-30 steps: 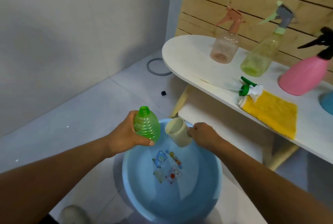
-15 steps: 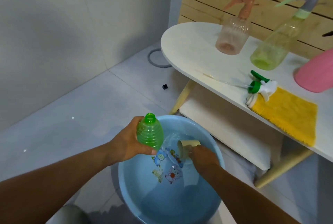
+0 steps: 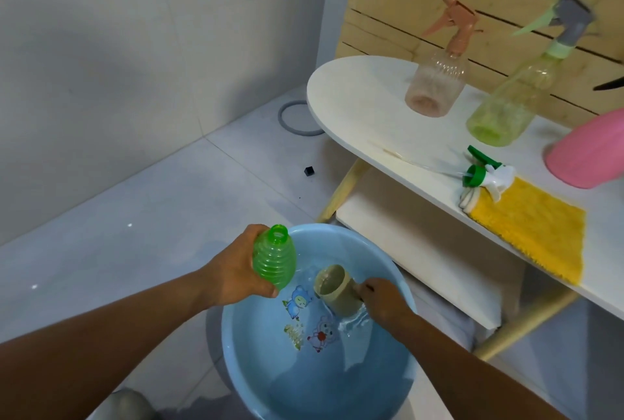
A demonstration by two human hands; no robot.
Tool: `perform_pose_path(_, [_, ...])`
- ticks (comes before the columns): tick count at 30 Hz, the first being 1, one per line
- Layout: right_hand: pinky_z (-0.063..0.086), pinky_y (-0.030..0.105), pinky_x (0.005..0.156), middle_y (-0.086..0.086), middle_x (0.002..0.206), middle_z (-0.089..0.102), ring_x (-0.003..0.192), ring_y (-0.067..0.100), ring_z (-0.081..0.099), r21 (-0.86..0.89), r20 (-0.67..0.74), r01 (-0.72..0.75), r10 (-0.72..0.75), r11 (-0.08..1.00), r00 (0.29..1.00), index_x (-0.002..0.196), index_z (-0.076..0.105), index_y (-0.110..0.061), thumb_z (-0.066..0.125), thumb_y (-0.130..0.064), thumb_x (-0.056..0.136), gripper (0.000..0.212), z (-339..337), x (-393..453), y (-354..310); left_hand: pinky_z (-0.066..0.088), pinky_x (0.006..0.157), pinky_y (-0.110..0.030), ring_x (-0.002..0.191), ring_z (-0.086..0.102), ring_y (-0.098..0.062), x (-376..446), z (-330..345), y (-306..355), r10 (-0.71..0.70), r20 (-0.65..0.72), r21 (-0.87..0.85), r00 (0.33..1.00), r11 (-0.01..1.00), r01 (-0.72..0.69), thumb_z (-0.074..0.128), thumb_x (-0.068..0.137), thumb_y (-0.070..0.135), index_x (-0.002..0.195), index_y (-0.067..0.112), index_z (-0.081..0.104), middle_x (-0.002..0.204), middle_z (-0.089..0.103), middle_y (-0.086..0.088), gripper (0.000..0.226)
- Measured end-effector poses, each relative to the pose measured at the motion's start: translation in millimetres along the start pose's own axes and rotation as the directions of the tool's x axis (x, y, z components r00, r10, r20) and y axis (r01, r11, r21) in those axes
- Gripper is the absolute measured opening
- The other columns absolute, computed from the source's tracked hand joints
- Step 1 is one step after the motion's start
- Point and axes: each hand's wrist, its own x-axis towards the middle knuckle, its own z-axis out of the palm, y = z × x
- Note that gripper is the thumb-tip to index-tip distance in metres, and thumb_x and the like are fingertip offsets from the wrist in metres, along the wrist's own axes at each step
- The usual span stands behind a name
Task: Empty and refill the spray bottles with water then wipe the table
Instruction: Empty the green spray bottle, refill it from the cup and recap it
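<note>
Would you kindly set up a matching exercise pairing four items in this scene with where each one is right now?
Things:
1. green bottle
2. beige cup
3. yellow cloth
4. green-and-white spray head

Places:
A. flat on the table, at its front edge
B. dipped in the basin's water, right hand holding it
C. in the left hand, above the basin
D. lying partly on the cloth

Pairs: 1-C, 2-B, 3-A, 4-D

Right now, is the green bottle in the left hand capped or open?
Open. The green bottle shows a bare round mouth with no sprayer; a green-and-white spray head lies on the table.
</note>
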Motion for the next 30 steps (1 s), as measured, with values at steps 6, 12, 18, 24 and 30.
perform_pose_path(6, [0.037, 0.032, 0.06, 0.0, 0.066, 0.049, 0.061, 0.016, 0.041, 0.293, -0.025, -0.016, 0.024, 0.956, 0.999, 0.069, 0.057, -0.019, 0.067, -0.04, 0.085, 0.029, -40, -41, -24, 0.056, 0.092, -0.042, 0.114, 0.064, -0.026, -4, -2, 4, 0.039, 0.001, 0.072, 0.999, 0.997, -0.039, 0.097, 0.064, -0.001, 0.135, 0.022, 0.04, 0.123, 0.061, -0.006, 0.094])
perform_pose_path(12, [0.037, 0.03, 0.059, 0.0, 0.062, 0.055, 0.059, 0.015, 0.044, 0.346, -0.169, 0.137, -0.082, 0.928, 0.982, 0.06, 0.053, -0.019, 0.079, -0.047, 0.082, 0.044, -100, -85, -61, 0.051, 0.102, -0.046, 0.115, 0.062, -0.025, -14, -2, 15, 0.069, -0.01, 0.183, 0.998, 0.981, -0.066, 0.103, 0.059, 0.023, 0.133, 0.03, 0.041, 0.122, 0.063, 0.002, 0.097])
perform_pose_path(18, [0.04, 0.016, 0.051, -0.006, 0.057, 0.062, 0.05, 0.0, 0.051, 0.263, -0.299, 0.296, -0.214, 0.918, 0.93, 0.063, 0.055, -0.019, 0.079, -0.046, 0.083, 0.041, -141, -120, -99, 0.051, 0.094, -0.037, 0.108, 0.062, -0.017, -24, 5, 31, 0.159, -0.049, 0.313, 0.986, 0.94, -0.136, 0.1, 0.049, 0.052, 0.135, 0.043, 0.045, 0.119, 0.064, 0.011, 0.102])
perform_pose_path(24, [0.037, 0.025, 0.056, -0.012, 0.054, 0.058, 0.048, 0.002, 0.044, 0.197, -0.363, 0.375, -0.288, 0.906, 0.886, 0.058, 0.062, -0.02, 0.08, -0.047, 0.082, 0.04, -155, -141, -120, 0.051, 0.097, -0.039, 0.111, 0.061, -0.017, -30, 5, 44, 0.248, -0.077, 0.301, 0.966, 0.929, -0.215, 0.099, 0.05, 0.055, 0.135, 0.044, 0.047, 0.122, 0.064, 0.01, 0.101])
perform_pose_path(30, [0.036, 0.029, 0.055, -0.012, 0.052, 0.051, 0.05, 0.007, 0.041, 0.054, -0.41, 0.407, -0.351, 0.912, 0.841, 0.067, 0.064, -0.015, 0.078, -0.047, 0.083, 0.039, -157, -154, -128, 0.05, 0.098, -0.039, 0.112, 0.059, -0.017, -31, 7, 45, 0.268, -0.088, 0.322, 0.959, 0.919, -0.227, 0.098, 0.051, 0.056, 0.137, 0.043, 0.046, 0.123, 0.062, 0.01, 0.101])
